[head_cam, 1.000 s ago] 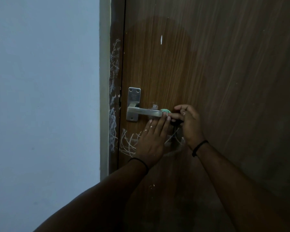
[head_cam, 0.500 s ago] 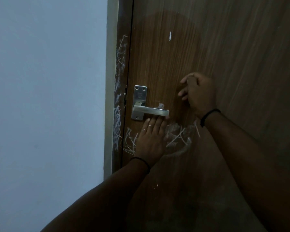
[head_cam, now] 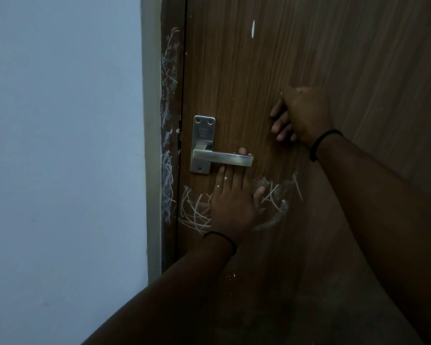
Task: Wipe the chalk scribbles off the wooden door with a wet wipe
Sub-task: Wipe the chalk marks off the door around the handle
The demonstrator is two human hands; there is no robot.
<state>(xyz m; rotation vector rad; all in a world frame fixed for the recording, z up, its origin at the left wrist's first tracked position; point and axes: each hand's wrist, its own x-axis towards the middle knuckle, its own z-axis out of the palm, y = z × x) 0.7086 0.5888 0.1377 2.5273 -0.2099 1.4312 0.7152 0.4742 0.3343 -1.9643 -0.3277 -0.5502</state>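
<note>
Door (head_cam: 309, 46): wood-grain surface with fine vertical streaks and a low satin sheen. Lever handle (head_cam: 222, 159) and its backplate (head_cam: 204, 130): brushed silver metal, dully reflective, fixed with small screws. Chalk scribbles (head_cam: 197, 210): dry, powdery white lines, smeared to a haze in places. Door frame (head_cam: 169, 95): dark wood, chalk-dusted. Wall (head_cam: 60, 120): smooth, matt pale paint. Wristband (head_cam: 324, 143): thin, black, matt.

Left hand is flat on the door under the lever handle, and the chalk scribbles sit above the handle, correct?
Not quite. In the head view the chalk scribbles sit below the lever handle, around the left hand, which does lie flat on the door under the handle.
</note>
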